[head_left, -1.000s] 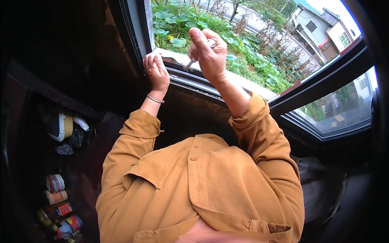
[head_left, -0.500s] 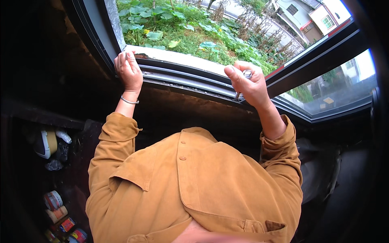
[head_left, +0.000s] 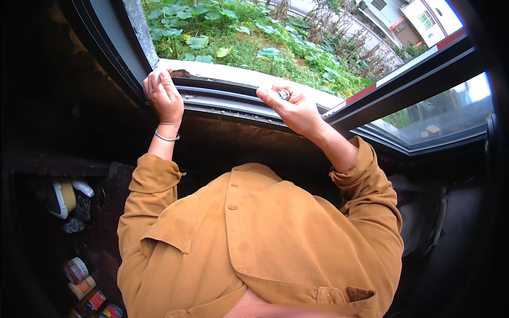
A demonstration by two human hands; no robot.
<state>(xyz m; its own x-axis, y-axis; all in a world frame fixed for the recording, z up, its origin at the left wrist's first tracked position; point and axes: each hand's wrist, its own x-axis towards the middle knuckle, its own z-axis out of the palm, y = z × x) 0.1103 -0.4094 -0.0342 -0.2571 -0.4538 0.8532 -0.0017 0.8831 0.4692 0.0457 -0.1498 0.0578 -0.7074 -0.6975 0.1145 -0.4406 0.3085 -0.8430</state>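
Observation:
My left hand [head_left: 165, 96] is closed round the dark window frame [head_left: 124, 50] at its lower left corner, with the fingertips hidden. Over the sill track [head_left: 225, 107], towards its right part, my right hand [head_left: 298, 110] is wrapped round a slim hand tool [head_left: 283, 94]. Only the tool's shiny, rounded top end shows above the fist; the rest is covered by my fingers, so its exact kind is unclear. Small bits of debris lie in the metal track between my hands.
An opened window sash [head_left: 419, 87] slants inward on the right. Outside the opening are a pale ledge [head_left: 212, 70] and green plants [head_left: 289, 47]. Rolls of tape [head_left: 77, 270] and a white-and-tan object [head_left: 63, 199] lie at the lower left.
My right hand has moved left along the track with the tool, away from the sash. My left hand keeps its place on the frame corner.

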